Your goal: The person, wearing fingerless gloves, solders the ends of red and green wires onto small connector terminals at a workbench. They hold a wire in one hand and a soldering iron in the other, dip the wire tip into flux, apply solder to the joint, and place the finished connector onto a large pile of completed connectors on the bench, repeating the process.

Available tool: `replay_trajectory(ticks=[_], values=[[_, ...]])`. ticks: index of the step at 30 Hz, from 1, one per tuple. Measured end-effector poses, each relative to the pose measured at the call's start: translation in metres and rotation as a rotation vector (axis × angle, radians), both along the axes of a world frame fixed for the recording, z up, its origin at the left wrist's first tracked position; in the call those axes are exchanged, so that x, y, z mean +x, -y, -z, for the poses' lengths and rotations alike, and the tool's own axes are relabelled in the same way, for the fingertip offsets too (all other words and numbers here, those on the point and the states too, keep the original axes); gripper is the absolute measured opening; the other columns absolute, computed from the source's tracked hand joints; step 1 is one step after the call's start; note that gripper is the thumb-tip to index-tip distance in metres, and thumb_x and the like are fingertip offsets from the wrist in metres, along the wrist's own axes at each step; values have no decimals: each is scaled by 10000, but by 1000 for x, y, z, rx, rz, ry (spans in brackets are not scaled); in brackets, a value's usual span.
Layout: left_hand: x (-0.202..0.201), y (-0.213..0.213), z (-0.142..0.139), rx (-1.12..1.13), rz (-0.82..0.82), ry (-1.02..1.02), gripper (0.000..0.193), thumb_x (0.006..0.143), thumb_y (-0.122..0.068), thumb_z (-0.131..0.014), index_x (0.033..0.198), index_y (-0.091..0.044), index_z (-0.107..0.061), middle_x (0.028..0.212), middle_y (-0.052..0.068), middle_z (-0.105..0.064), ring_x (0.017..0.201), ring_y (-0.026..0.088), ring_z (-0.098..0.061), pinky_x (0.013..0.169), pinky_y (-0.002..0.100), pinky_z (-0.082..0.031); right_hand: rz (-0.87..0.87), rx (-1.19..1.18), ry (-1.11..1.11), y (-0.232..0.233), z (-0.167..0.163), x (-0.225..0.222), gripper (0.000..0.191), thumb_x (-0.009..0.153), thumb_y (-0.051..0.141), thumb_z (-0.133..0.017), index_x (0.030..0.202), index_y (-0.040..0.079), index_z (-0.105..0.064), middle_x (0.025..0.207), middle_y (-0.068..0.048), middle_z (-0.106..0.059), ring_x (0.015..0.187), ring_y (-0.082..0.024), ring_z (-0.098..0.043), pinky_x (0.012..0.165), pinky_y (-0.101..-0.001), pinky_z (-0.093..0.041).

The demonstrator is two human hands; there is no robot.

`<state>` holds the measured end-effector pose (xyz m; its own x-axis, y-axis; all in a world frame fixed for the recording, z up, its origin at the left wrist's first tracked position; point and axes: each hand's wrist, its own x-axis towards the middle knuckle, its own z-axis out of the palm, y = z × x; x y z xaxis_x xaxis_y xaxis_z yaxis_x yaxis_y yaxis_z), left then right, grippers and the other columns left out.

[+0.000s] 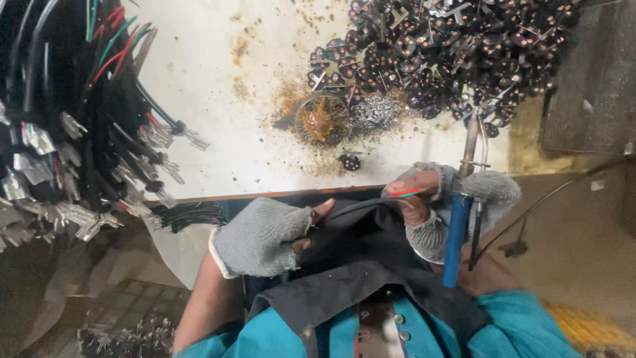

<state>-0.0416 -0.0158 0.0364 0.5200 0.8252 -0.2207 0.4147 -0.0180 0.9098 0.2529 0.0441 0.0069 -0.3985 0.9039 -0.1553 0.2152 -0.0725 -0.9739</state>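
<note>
My left hand [265, 235], in a grey fingerless glove, pinches a thin black cable [351, 209] low in front of the table edge. My right hand [437, 199], also gloved, holds the cable's end, where short red and green wires [405, 193] stick out between thumb and finger. The same hand grips a soldering iron with a blue handle [457, 235], its metal shaft pointing up toward the pile of black plugs [450, 53].
A stained white table [225, 86] carries a round tin of brown flux [321, 119] and a grey solder blob [374, 113]. Bundles of black cables with metal terminals [73, 146] hang at the left. More terminals lie on the floor below left [126, 338].
</note>
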Motion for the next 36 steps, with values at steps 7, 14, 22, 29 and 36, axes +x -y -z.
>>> replay_trajectory(ticks=[7,14,22,29,36], values=[[-10,-13,-14,-337,152,-181,689,669,-120,-705,1354,-183,-670,775,121,-713,720,331,-700,659,407,-538,-102,-104,-11,-2,-13,6,173,882,98,-830,1008,89,-711,920,-49,-731,842,-145,-706,751,-271,-549],[47,-23,-15,-90,-406,217,357,925,-169,-745,1239,-37,-639,1021,149,-733,908,320,-745,778,376,-572,-214,151,102,-4,-6,-20,151,910,87,-808,1025,96,-711,933,-41,-728,858,-115,-699,764,-249,-547],[69,0,20,140,-592,264,107,994,-33,-672,1078,-72,-618,999,131,-713,890,305,-738,798,368,-578,45,88,17,13,10,-6,171,945,122,-788,1032,90,-644,938,-21,-677,858,-120,-647,787,-261,-523],[74,-5,3,361,-664,37,261,842,12,-715,1053,-109,-621,1028,117,-704,906,330,-722,784,367,-575,256,-1059,-189,4,22,0,153,876,56,-777,838,-80,-719,721,-101,-694,652,-171,-648,591,-301,-490],[74,-4,-4,171,-706,94,223,847,-87,-802,987,-87,-628,892,92,-667,756,276,-696,687,356,-555,-80,-44,45,5,-7,-11,108,926,122,-766,952,58,-684,797,-31,-663,715,-112,-623,643,-262,-496]])
